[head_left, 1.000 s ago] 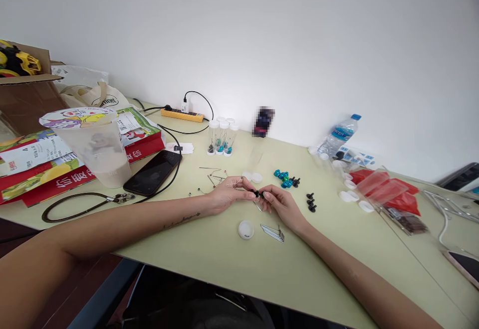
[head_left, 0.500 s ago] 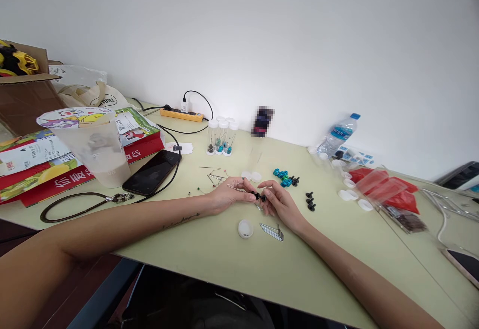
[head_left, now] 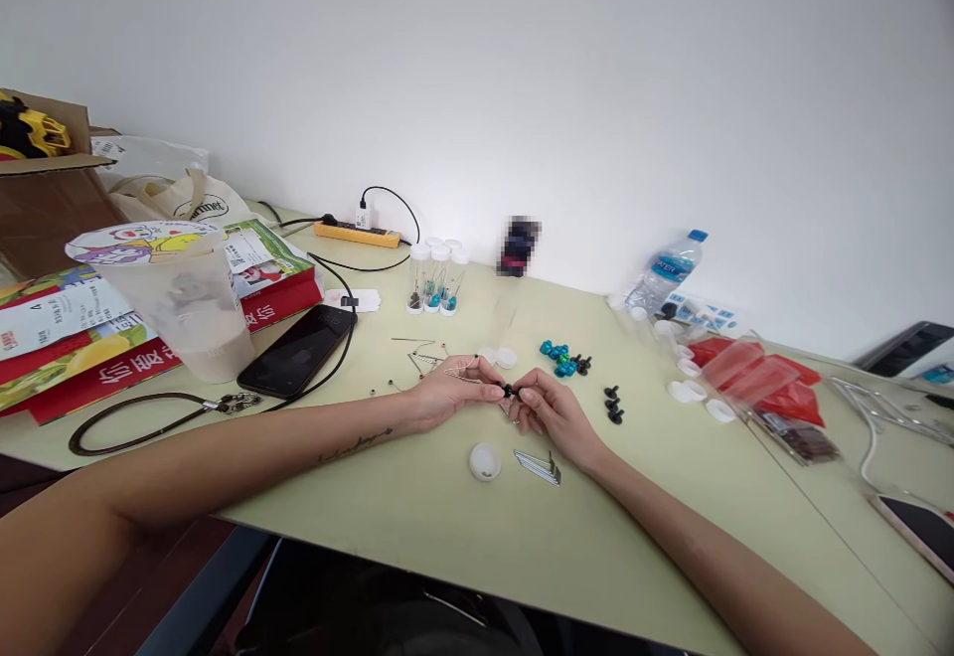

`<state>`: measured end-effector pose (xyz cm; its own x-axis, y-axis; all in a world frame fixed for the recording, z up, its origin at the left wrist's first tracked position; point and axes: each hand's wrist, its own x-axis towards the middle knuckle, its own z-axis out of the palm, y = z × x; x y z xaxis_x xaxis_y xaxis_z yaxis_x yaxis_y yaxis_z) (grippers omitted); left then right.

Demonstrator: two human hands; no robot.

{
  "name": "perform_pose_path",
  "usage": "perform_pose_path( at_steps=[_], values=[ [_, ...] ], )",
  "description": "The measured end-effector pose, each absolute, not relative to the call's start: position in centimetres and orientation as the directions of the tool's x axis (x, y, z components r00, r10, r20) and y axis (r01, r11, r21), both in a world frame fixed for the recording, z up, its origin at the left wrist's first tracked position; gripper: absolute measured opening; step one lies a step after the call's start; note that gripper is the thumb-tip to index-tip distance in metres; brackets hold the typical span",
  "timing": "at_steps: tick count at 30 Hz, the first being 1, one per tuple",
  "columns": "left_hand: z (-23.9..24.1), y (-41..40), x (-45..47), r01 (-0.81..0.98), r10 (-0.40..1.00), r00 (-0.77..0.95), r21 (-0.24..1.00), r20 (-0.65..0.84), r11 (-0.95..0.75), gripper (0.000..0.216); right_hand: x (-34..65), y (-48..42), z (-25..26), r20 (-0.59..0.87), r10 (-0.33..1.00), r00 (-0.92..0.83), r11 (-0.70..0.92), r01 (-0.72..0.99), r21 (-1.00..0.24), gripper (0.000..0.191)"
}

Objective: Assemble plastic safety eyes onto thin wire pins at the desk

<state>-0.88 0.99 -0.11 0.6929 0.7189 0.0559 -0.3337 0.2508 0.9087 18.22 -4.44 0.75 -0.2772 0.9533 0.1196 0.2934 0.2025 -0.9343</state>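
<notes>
My left hand point(head_left: 451, 395) is closed, thumb and fingertips pinching a small black piece point(head_left: 508, 391). Thin metal wires point(head_left: 460, 374) stick out along its fingers. From the other side my right hand point(head_left: 552, 408) pinches the same black piece, its remaining fingers curled underneath. The fingertips hide most of the piece, so its exact kind cannot be made out. Just below the hands are a small white round cap point(head_left: 485, 462) with tiny bits in it and a row of bent metal rods point(head_left: 538, 467). Similar black pieces point(head_left: 612, 406) lie to the right, near a cluster of blue pieces point(head_left: 562, 358).
Clear tubes with white lids point(head_left: 437, 278) stand upright at the back. Loose wires point(head_left: 417, 358) lie beyond my left hand. On the left are a phone point(head_left: 298, 346), a plastic cup point(head_left: 201, 318) and boxes; at right, a water bottle point(head_left: 667, 273) and red plastic point(head_left: 797, 388).
My right fingertips have closed in tighter on the black piece, and less of it shows between the hands. The whole view has shifted slightly.
</notes>
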Motion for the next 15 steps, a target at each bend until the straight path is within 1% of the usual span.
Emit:
perform_pose_path(
  at_steps=[3, 5, 8, 11, 13, 15],
  values=[
    [-0.17, 1.05, -0.91, -0.351, 0.703, 0.709, 0.889, 0.047, 0.295, 0.025, 18.38, -4.4, 0.7, 0.121, 0.953, -0.277, 0.209, 0.313, -0.927, 0.031],
    [-0.26, 1.16, -0.91, -0.384, 0.704, 0.709, 0.864, 0.049, 0.326, 0.026, 18.37, -4.46, 0.86, 0.15, 0.954, -0.261, 0.231, 0.318, -0.92, 0.034],
    [-0.42, 1.4, -0.87, -0.442, 0.73, 0.682, 0.825, 0.053, 0.352, 0.026, 18.24, -4.57, 1.1, 0.238, 0.95, -0.202, 0.298, 0.35, -0.888, 0.03],
    [-0.58, 1.59, -0.8, -0.46, 0.738, 0.672, 0.814, 0.059, 0.354, 0.026, 18.18, -4.63, 1.08, 0.309, 0.937, -0.162, 0.349, 0.443, -0.825, 0.026],
    [-0.64, 1.65, -0.78, -0.442, 0.732, 0.679, 0.827, 0.057, 0.347, 0.027, 18.22, -4.65, 0.97, 0.309, 0.937, -0.162, 0.349, 0.485, -0.802, 0.02],
    [-0.67, 1.66, -0.79, -0.419, 0.723, 0.689, 0.841, 0.049, 0.342, 0.028, 18.28, -4.67, 0.91, 0.285, 0.943, -0.173, 0.333, 0.501, -0.799, 0.02]
  ],
)
